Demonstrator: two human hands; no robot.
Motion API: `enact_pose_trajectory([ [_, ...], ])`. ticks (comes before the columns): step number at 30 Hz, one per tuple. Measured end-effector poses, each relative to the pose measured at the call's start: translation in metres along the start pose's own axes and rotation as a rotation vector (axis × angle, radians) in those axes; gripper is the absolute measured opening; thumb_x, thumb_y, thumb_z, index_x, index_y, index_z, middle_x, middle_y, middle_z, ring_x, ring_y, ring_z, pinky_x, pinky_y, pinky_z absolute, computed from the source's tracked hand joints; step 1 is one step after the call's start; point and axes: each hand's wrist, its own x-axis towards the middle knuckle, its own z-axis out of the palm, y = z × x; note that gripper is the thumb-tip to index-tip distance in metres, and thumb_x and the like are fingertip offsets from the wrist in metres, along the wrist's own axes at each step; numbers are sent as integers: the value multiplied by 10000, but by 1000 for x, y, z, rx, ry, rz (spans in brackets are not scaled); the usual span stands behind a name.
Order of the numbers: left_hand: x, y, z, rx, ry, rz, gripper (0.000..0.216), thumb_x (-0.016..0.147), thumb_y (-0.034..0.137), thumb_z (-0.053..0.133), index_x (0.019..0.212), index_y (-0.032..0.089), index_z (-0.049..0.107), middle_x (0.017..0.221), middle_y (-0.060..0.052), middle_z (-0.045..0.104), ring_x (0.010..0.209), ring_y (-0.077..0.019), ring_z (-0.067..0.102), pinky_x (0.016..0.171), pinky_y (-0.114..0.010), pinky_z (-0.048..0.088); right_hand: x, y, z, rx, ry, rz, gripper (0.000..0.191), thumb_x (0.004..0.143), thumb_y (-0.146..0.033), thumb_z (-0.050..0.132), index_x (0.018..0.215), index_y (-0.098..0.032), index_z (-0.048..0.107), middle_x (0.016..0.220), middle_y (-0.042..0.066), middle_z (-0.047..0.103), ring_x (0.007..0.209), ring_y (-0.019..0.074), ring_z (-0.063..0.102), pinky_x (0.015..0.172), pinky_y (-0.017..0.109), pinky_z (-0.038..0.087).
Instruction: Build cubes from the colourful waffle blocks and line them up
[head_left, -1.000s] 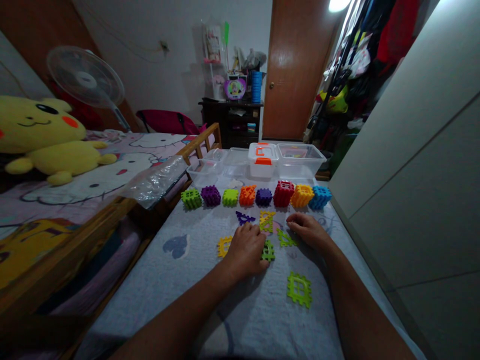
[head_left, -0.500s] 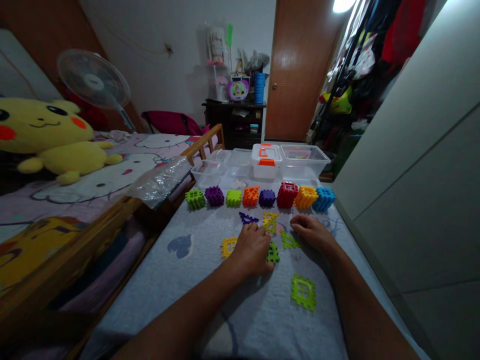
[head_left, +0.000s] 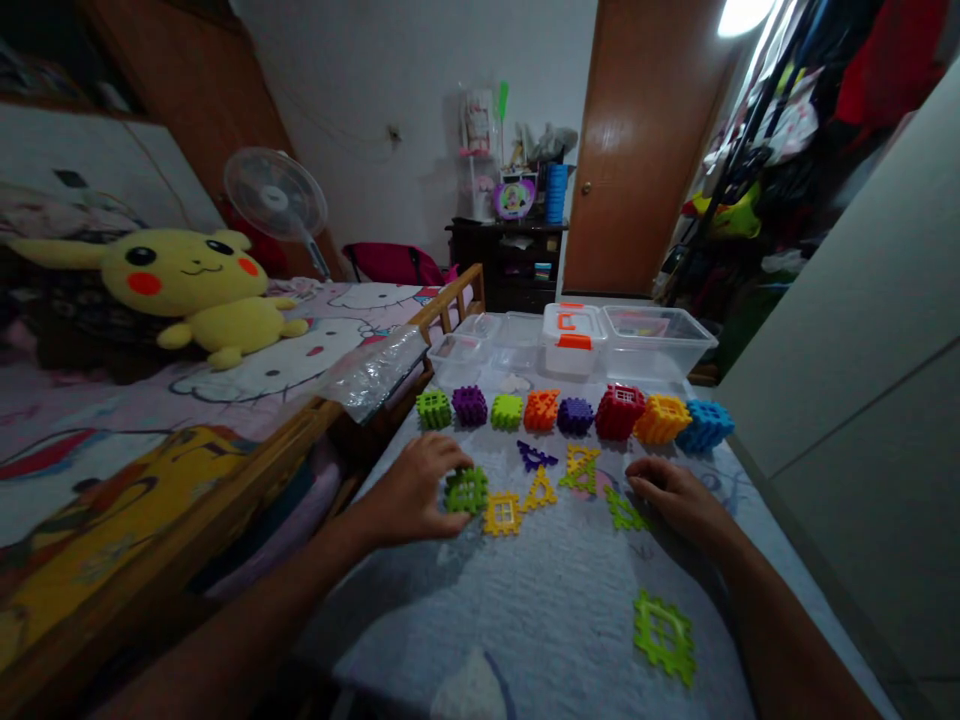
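Note:
My left hand (head_left: 417,488) grips a green square building tile (head_left: 466,491) between thumb and fingers, at the left of the loose pieces. Just right of it lies a yellow square tile (head_left: 502,513), with a yellow triangle tile (head_left: 541,490) beside that. A purple triangle tile (head_left: 536,456) and overlapping yellow and green triangles (head_left: 580,468) lie farther back. My right hand (head_left: 667,487) rests on the cloth, fingers curled together, close to a light green triangle tile (head_left: 624,509); whether it holds anything is hidden. Nearer me lies a light green square tile (head_left: 664,637).
Several stacks of tiles, such as the red stack (head_left: 620,412) and blue stack (head_left: 705,426), form a row across the bed. Behind them stand clear plastic boxes (head_left: 660,340) and a lidded box with orange clips (head_left: 574,340). A wooden rail (head_left: 300,440) runs along the left.
My left hand has moved left with the green square tile, uncovering the yellow triangle. My right hand stays by the light green triangle. The camera view has turned left.

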Motion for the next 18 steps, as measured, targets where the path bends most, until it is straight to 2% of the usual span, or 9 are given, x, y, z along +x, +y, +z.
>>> enact_pose_trajectory([
  [4, 34, -71, -26, 171, 85, -150, 394, 702, 415, 634, 1019, 182, 650, 1037, -58, 643, 1020, -240, 554, 957, -364, 386, 1, 4, -1, -34, 3, -9, 248, 712, -411, 596, 809, -202, 687, 772, 60, 692, 675, 210, 598, 601, 322, 437],
  [7, 59, -105, -30, 240, 92, -269, 451, 648, 489, 660, 975, 180, 682, 966, -62, 667, 971, -263, 587, 898, -349, 412, 2, 5, -2, -73, -4, -15, 280, 738, -422, 571, 845, -190, 683, 815, 60, 703, 724, 215, 625, 654, 320, 465],
  [11, 79, -121, -24, 314, 73, -307, 491, 642, 518, 650, 999, 186, 699, 993, -86, 682, 980, -290, 595, 870, -358, 418, 2, 4, -4, -90, -32, -15, 310, 745, -443, 558, 869, -187, 680, 851, 61, 714, 767, 225, 646, 699, 321, 487],
  [18, 87, -134, -20, 381, -36, -333, 487, 632, 510, 660, 1025, 224, 696, 1048, -76, 687, 1025, -294, 581, 880, -354, 408, 0, -1, -3, -117, -29, 17, 312, 746, -453, 542, 863, -193, 669, 814, 56, 704, 750, 220, 641, 693, 316, 487],
])
